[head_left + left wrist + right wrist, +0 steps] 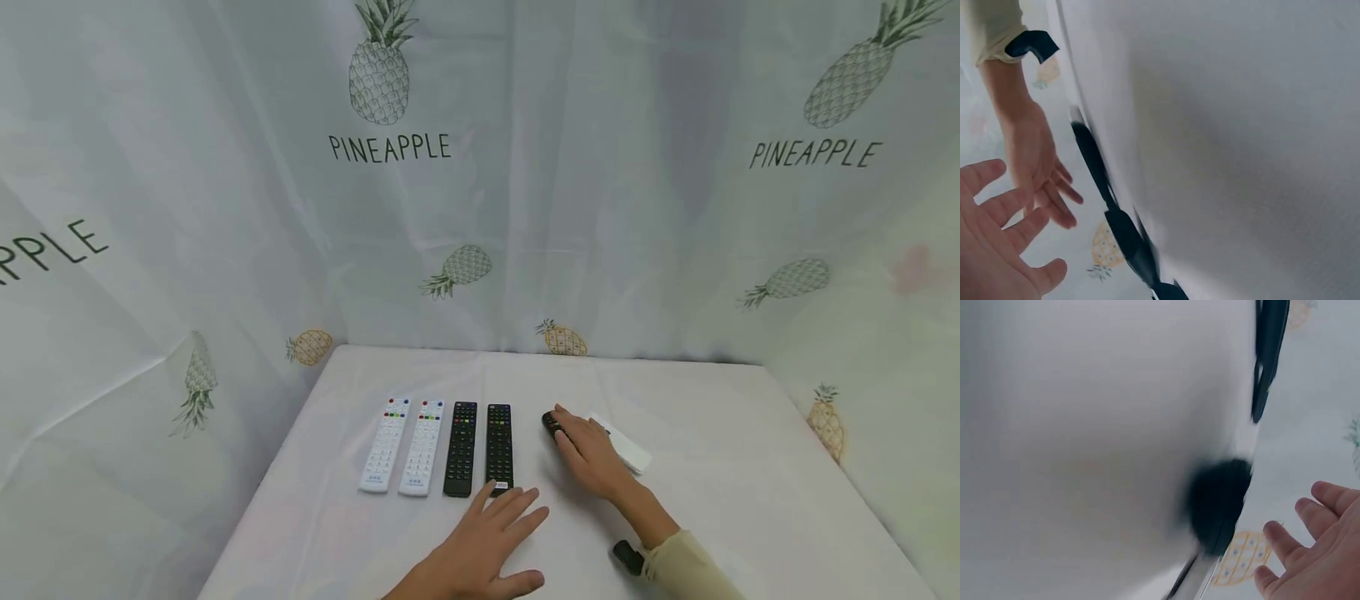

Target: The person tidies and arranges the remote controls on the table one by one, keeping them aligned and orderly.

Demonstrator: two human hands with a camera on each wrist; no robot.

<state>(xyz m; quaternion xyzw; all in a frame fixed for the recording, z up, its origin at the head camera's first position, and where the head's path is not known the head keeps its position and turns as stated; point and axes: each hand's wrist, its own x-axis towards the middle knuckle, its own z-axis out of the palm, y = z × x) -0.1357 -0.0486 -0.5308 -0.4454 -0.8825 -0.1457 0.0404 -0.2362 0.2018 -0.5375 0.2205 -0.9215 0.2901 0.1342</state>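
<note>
Two white remote controls (pixel 385 446) (pixel 423 448) and two black remote controls (pixel 460 450) (pixel 499 446) lie side by side on the table in the head view. Just in front of the rightmost black one is my left hand (pixel 487 542), its fingers spread and holding nothing. My right hand (pixel 596 458) reaches over another black remote control (pixel 552 423), mostly hidden under it, and a white remote control (pixel 630 452) slanting out on its right. In the right wrist view the fingers of the right hand (pixel 1319 547) are extended and apart, with nothing gripped.
A white cloth covers the table (pixel 720 492). Behind it and along both sides hangs a curtain (pixel 600 208) printed with pineapples. A small black device (pixel 628 557) sits at the right sleeve's cuff.
</note>
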